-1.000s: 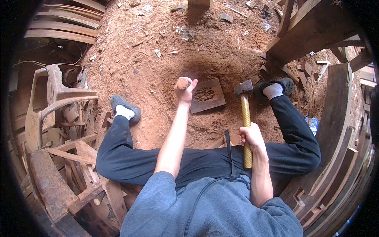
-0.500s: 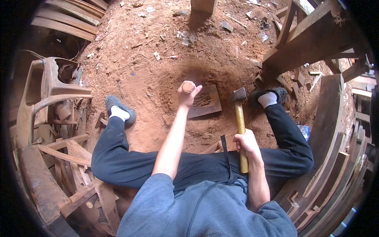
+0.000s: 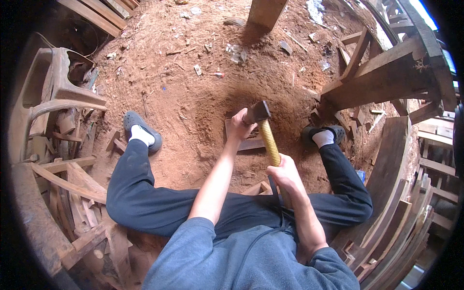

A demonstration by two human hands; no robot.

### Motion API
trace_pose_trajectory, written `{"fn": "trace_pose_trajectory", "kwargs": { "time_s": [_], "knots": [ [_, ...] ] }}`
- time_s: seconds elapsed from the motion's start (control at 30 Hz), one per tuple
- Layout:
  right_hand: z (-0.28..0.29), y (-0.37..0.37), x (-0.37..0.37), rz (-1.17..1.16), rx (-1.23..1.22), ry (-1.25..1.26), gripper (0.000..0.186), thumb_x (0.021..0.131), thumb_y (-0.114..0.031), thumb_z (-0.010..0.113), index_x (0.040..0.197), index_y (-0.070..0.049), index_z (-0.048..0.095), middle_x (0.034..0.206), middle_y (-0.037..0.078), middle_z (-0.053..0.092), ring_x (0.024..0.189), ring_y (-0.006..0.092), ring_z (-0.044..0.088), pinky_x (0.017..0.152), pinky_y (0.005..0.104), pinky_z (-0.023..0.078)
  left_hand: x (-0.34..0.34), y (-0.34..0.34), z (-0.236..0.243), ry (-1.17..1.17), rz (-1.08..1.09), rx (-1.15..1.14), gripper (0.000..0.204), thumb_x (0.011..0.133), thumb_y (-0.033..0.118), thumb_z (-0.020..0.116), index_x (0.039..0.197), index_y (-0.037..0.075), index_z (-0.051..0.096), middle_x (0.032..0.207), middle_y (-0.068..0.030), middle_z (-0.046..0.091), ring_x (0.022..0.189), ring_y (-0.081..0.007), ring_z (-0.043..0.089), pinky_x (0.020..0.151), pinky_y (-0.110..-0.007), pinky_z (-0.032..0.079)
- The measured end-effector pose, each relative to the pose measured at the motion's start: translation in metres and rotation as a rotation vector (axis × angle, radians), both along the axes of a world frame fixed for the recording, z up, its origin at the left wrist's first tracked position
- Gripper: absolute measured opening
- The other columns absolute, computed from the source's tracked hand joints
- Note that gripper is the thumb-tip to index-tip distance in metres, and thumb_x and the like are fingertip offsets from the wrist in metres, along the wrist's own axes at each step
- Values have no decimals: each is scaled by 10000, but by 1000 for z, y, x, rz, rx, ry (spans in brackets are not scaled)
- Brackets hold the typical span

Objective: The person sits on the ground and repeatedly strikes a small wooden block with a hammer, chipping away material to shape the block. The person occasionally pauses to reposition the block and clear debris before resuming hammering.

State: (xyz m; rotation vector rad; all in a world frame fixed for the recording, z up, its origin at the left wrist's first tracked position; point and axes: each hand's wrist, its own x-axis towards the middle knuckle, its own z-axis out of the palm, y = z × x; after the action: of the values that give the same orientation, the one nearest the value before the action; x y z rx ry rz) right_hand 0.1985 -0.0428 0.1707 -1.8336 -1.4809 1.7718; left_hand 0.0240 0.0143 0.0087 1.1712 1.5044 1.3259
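My right hand [image 3: 285, 173] is wrapped around the yellow handle of a hammer [image 3: 269, 142]. The dark hammer head is at the top of a wooden handle [image 3: 248, 116], and seems to touch it. My left hand [image 3: 237, 128] grips that upright wooden handle, seen almost end-on; the tool's lower part is hidden. Beneath the left hand, a flat piece of wood [image 3: 252, 144] lies on the ground, partly covered by hand and hammer. An earlier view shows an opening in its middle.
My feet in grey clogs [image 3: 140, 128] are spread to either side. A wooden chair frame [image 3: 67, 99] and offcuts stand at left. Heavy beams [image 3: 377, 72] and stacked boards [image 3: 386, 179] line the right. A wooden post [image 3: 263, 17] rises ahead from the sawdust-covered ground [image 3: 183, 121].
The hammer has swung left and its head now overlaps the wooden handle's end in my left hand. My right hand has moved slightly left with it. The whole view has shifted a little.
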Motion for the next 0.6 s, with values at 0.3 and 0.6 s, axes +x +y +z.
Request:
{"fn": "trace_pose_trajectory", "kwargs": {
  "time_s": [0.3,0.6],
  "knots": [
    [-14,0,-12,98,-48,-152,305,709,-110,600,971,44,577,729,159,626,651,206,616,631,346,494,-3,2,-14,85,59,50,239,687,84,695,910,61,611,814,-106,654,778,-263,645,702,-344,512],
    [-21,-14,-13,159,132,-232,453,779,-124,662,1174,-25,463,786,180,636,688,246,650,629,361,508,3,-1,-21,-6,80,125,195,770,144,757,904,68,637,796,-52,674,712,-172,650,661,-314,523]
  ]
}}
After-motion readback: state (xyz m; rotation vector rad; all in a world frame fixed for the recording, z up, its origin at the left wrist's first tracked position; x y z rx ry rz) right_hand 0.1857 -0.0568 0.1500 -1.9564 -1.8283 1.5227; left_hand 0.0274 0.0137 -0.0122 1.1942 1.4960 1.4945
